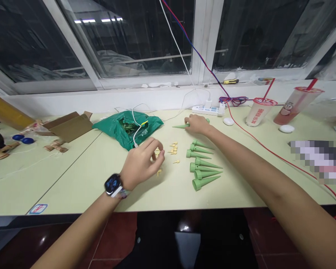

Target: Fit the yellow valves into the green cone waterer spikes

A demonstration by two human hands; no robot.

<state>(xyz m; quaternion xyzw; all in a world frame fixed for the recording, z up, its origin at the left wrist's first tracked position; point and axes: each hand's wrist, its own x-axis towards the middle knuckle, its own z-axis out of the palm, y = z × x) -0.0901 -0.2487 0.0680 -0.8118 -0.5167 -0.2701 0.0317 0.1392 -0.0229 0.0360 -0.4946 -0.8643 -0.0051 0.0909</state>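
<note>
My right hand [197, 124] is closed around a green plastic cone spike [180, 126] at the back of the table. The spike's tip points left, and my fingers cover its middle. My left hand [144, 160], with a watch on the wrist, hovers over small yellow plastic pieces [173, 150]. Its fingers are curled, with a gap between thumb and fingertips and nothing visible in them. Several more green cone spikes [205, 173] lie in a column below my right hand, their tips towards the right. Behind my left hand sits a green plastic bag [112, 129], its mouth open.
A white power strip [207, 110] lies along the wall. Two drink cups [257, 112] with red straws stand at the right, near a red cable [269, 149]. At the left are a cardboard box [72, 127], wooden pieces [56, 146] and blue balls [27, 141].
</note>
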